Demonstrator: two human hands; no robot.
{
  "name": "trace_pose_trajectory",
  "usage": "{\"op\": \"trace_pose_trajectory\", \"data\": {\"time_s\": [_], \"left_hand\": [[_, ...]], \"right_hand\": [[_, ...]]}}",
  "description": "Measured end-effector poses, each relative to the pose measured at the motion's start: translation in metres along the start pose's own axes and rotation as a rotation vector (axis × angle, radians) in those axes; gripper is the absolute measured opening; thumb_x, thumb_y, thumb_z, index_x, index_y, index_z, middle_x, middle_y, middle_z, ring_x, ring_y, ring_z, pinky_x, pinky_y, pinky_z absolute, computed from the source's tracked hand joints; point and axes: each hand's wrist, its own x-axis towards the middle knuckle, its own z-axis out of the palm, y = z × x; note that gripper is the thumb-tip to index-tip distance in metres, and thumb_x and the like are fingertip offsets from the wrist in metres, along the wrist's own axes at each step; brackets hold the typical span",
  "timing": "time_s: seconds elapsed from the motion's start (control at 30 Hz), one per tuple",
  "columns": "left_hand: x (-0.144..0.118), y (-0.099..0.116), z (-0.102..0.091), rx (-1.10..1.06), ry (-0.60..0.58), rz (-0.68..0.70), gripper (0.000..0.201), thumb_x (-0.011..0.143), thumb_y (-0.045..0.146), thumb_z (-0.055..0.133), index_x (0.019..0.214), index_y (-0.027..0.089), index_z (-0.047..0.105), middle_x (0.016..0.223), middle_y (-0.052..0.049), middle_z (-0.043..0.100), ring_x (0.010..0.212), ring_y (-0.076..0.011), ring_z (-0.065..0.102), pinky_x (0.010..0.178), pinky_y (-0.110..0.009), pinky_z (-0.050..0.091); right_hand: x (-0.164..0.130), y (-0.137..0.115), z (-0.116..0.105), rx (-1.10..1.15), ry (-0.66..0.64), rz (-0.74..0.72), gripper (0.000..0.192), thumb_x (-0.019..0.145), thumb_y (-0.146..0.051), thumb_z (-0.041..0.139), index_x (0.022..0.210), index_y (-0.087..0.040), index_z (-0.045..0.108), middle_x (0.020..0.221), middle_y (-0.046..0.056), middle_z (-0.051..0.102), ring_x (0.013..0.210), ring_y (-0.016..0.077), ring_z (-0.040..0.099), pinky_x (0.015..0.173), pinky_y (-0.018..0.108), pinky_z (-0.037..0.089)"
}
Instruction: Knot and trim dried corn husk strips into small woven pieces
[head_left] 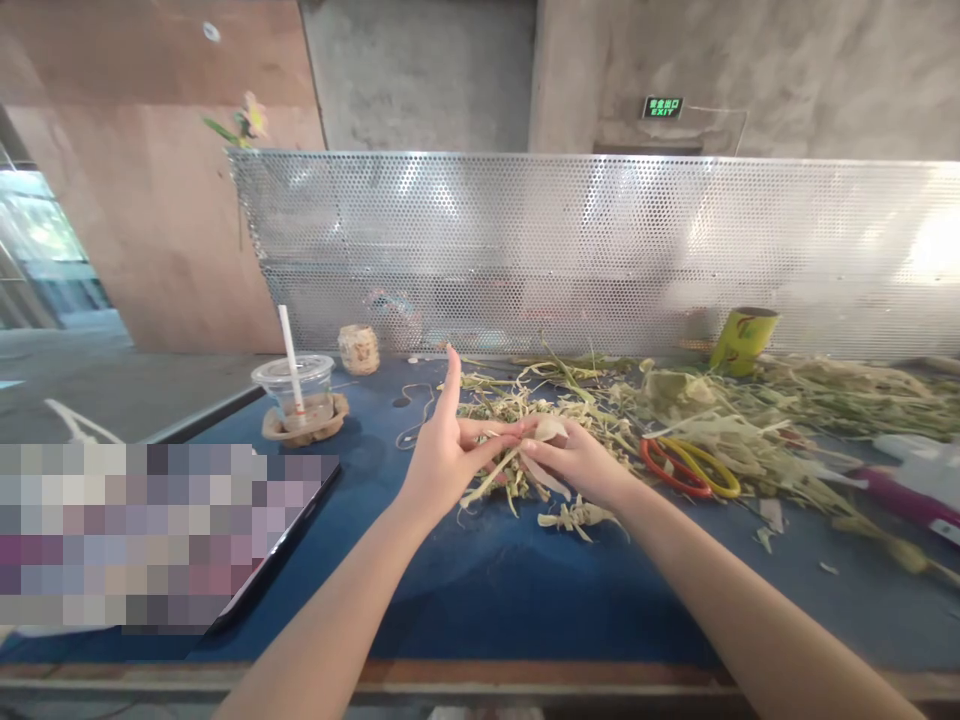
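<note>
Over a heap of dried plant strips (499,405), my left hand (439,455) and my right hand (585,465) meet at the fingertips. One finger of the left hand points straight up; its other fingers pinch a thin, pale dried plant piece. The right fingers close on the same piece from the other side, with a broad pale husk-like leaf (551,430) at them and another pale strip (546,480) hanging below. How the pieces join between the fingertips is too small to make out. A small curled dried piece (577,517) lies just below the right hand.
Scissors with red and yellow handles (661,480) lie right of the hands. More dried strips (697,400), a green-yellow cylinder (742,340) and a purple object (904,502) are farther right. Left are a lidded plastic cup (281,380) in a cardboard holder, a wrapped jar (358,350) and a blurred-out screen (150,540).
</note>
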Motion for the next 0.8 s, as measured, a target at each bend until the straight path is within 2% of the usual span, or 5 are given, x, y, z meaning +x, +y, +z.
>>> {"op": "trace_pose_trajectory", "data": {"time_s": [0.1, 0.2, 0.47, 0.7, 0.8], "left_hand": [[0.000, 0.002, 0.001, -0.099, -0.024, -0.041, 0.098, 0.075, 0.027, 0.061, 0.134, 0.034, -0.016, 0.089, -0.010, 0.069, 0.048, -0.0179, 0.063, 0.049, -0.032, 0.052], [0.000, 0.003, 0.003, -0.180, -0.048, -0.096, 0.100, 0.075, 0.027, 0.061, 0.133, 0.031, -0.021, 0.085, -0.011, 0.069, 0.049, -0.0190, 0.064, 0.040, -0.024, 0.045], [0.006, -0.008, -0.005, -0.039, 0.140, -0.058, 0.102, 0.072, 0.026, 0.064, 0.135, 0.029, -0.017, 0.075, -0.008, 0.070, 0.057, -0.0218, 0.066, 0.034, -0.018, 0.035], [0.013, -0.013, -0.009, -0.123, 0.196, -0.067, 0.105, 0.070, 0.027, 0.066, 0.136, 0.025, -0.016, 0.081, -0.009, 0.070, 0.061, -0.0201, 0.066, 0.038, -0.019, 0.037], [0.013, -0.014, -0.004, -0.224, 0.180, -0.128, 0.106, 0.072, 0.027, 0.065, 0.134, 0.018, -0.021, 0.092, -0.011, 0.069, 0.079, -0.0188, 0.065, 0.058, -0.022, 0.047]], "right_hand": [[0.000, -0.002, 0.002, -0.068, 0.069, 0.008, 0.026, 0.068, -0.038, 0.063, 0.081, -0.017, 0.056, 0.061, -0.003, 0.056, 0.054, 0.0081, 0.049, 0.051, 0.020, 0.038], [0.000, -0.006, 0.005, -0.185, 0.082, 0.005, 0.023, 0.068, -0.038, 0.063, 0.076, -0.018, 0.056, 0.060, -0.003, 0.056, 0.050, 0.0078, 0.047, 0.047, 0.020, 0.037], [0.002, 0.002, 0.004, -0.167, 0.083, 0.010, 0.021, 0.068, -0.035, 0.063, 0.069, -0.017, 0.052, 0.056, -0.003, 0.055, 0.051, 0.0084, 0.052, 0.050, 0.020, 0.041], [0.004, 0.008, -0.002, -0.052, 0.075, 0.053, 0.025, 0.069, -0.040, 0.062, 0.079, -0.017, 0.055, 0.055, -0.004, 0.057, 0.040, 0.0052, 0.045, 0.040, 0.018, 0.036], [0.004, 0.006, -0.002, -0.004, 0.086, 0.051, 0.032, 0.071, -0.046, 0.058, 0.086, -0.018, 0.057, 0.062, -0.001, 0.061, 0.040, 0.0057, 0.045, 0.039, 0.018, 0.035]]}}
